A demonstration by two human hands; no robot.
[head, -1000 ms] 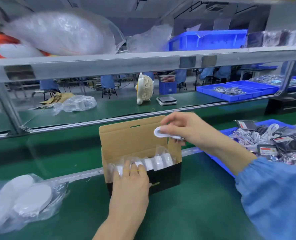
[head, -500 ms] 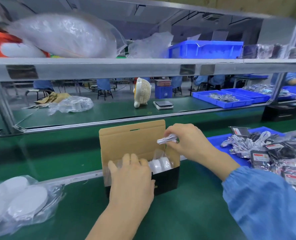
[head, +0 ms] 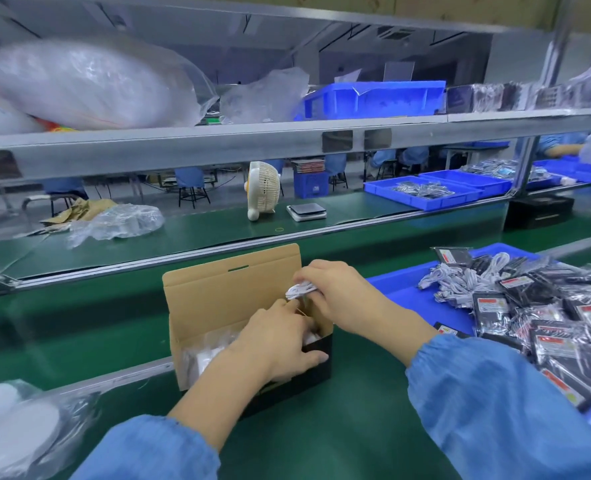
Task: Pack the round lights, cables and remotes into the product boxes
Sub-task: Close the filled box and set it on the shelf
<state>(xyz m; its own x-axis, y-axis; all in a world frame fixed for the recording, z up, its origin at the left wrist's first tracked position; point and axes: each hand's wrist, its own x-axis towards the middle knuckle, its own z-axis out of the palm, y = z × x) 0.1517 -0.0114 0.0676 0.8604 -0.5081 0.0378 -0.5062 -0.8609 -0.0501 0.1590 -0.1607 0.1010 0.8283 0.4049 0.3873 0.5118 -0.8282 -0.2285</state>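
An open product box (head: 218,292), black outside and brown inside, stands on the green belt with its lid flap up. Bagged round white lights (head: 204,355) lie inside it at the left. My right hand (head: 335,292) pinches a coiled white cable (head: 299,291) over the box's right end. My left hand (head: 276,344) rests on the box's front right part, its thumb on the black front wall and a finger reaching up to the cable. It covers the box's right interior.
A blue tray (head: 401,289) at the right holds several white cables (head: 460,282) and bagged black remotes (head: 557,327). A plastic bag of round white lights (head: 17,431) lies at the lower left. A metal rail and shelf run behind the box, with a small fan (head: 263,188) beyond.
My left hand slid right along the box top toward the right end. My right hand brought the cable lower, down to the box's right end, where both hands now meet.
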